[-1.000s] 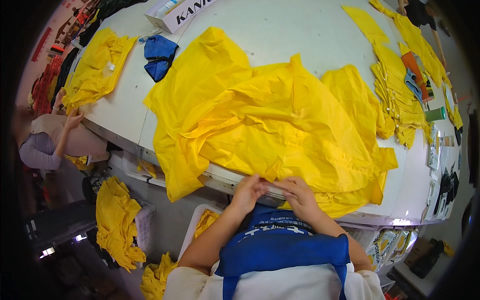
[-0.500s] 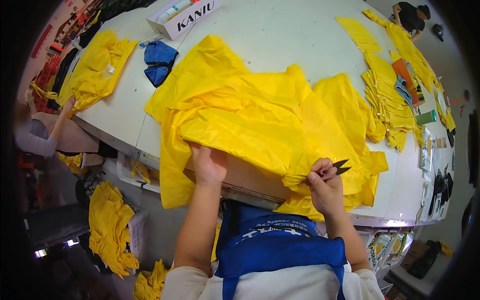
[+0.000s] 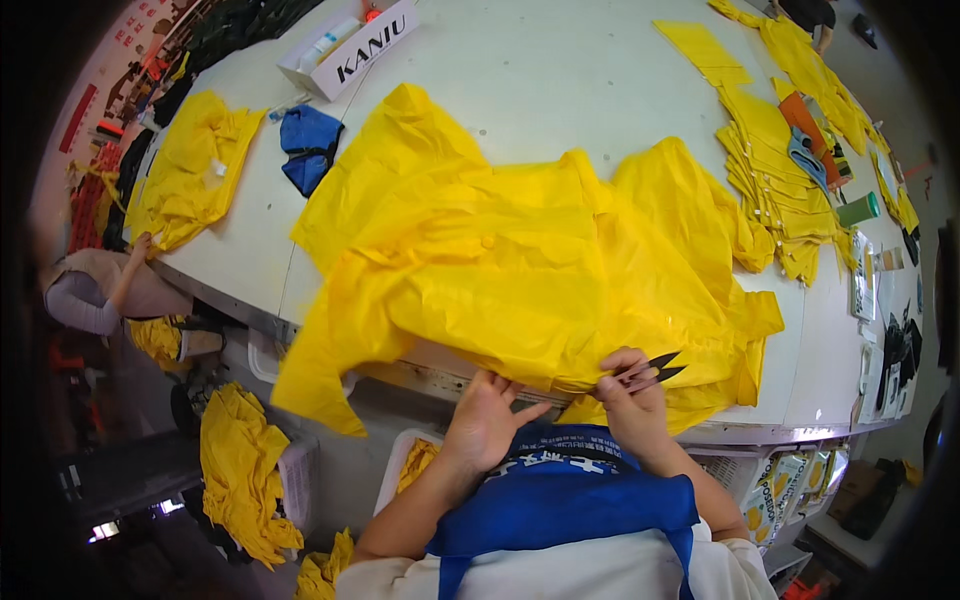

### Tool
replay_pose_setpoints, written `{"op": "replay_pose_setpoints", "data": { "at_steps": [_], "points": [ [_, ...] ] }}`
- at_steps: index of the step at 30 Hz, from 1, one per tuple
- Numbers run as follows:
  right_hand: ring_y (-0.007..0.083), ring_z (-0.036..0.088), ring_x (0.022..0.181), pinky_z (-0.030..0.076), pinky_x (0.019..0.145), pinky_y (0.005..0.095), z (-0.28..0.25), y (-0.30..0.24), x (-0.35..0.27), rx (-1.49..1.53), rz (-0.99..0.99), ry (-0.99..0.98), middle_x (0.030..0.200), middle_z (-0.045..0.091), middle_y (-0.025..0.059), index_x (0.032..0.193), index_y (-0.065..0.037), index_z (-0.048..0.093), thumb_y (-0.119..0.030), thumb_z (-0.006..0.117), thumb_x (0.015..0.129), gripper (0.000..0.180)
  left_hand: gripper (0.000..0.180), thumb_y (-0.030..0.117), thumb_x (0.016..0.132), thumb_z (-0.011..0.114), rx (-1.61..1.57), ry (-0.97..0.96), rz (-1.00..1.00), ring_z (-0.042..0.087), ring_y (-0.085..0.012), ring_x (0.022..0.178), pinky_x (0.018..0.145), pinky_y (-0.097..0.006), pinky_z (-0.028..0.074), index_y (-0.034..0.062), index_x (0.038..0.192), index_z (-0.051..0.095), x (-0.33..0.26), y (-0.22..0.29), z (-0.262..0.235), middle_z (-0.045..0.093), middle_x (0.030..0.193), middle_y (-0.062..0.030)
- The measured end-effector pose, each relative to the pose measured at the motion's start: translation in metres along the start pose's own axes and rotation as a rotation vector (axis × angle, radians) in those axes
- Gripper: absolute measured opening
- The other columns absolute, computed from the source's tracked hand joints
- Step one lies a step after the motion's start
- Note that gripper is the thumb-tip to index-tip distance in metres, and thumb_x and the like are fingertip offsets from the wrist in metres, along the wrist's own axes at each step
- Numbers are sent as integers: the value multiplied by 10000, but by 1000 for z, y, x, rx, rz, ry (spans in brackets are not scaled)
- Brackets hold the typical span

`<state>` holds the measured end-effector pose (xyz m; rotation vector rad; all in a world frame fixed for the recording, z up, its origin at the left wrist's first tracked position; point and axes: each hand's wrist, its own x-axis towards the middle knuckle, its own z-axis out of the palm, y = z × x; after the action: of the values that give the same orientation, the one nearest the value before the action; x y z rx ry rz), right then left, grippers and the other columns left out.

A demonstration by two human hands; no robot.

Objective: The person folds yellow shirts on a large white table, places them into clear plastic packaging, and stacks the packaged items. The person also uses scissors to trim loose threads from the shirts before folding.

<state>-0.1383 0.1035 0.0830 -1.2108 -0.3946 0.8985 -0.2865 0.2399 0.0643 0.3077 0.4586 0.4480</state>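
Left hand open, fingers spread, palm down; right hand fisted, fingers curled tight; both forearms raised

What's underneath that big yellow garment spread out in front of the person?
The big yellow garment lies on a white table, its near edge draped over the table's rim. The left hand touches that edge; the right hand holds small black snips. Anything beneath the cloth is hidden.
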Motion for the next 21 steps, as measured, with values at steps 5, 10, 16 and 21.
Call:
{"op": "replay_pose_setpoints", "data": {
  "at_steps": [5, 10, 16, 21],
  "points": [
    [113, 537, 806, 428, 736, 234, 2, -2, -7, -530, 30, -370, 887, 551, 44, 1014, -36, 570, 16, 542, 889, 138, 474, 30, 848, 626, 213, 100, -22, 524, -214, 1125, 965, -350, 425, 40, 1283, 438, 20, 5, 32, 527, 1238, -70],
    [172, 560, 640, 452, 594, 264, -14, -53, 11, -789, -29, -69, 726, 571, 78, 962, -46, 637, -17, 570, 867, 120, 516, -71, 796, 640, 296, 166, 54, 524, -203, 1116, 974, -326, 418, 19, 1267, 449, 14, -2, 40, 534, 1213, -80],
    [223, 543, 579, 425, 517, 292, 20, -75, 39, -913, -307, -195, 683, 548, 98, 889, -64, 660, -30, 711, 726, 175, 481, -70, 799, 640, 400, 165, 32, 540, -188, 1089, 954, -310, 431, 14, 1243, 473, 15, 2, 40, 549, 1193, -80],
    [230, 546, 570, 427, 516, 301, 22, -42, 46, -970, -476, -197, 673, 550, 104, 839, -65, 648, -75, 730, 729, 138, 431, -51, 809, 642, 463, 136, 95, 554, -181, 1059, 936, -310, 438, 10, 1214, 505, 16, 6, 42, 571, 1158, -77]
  ]
}}
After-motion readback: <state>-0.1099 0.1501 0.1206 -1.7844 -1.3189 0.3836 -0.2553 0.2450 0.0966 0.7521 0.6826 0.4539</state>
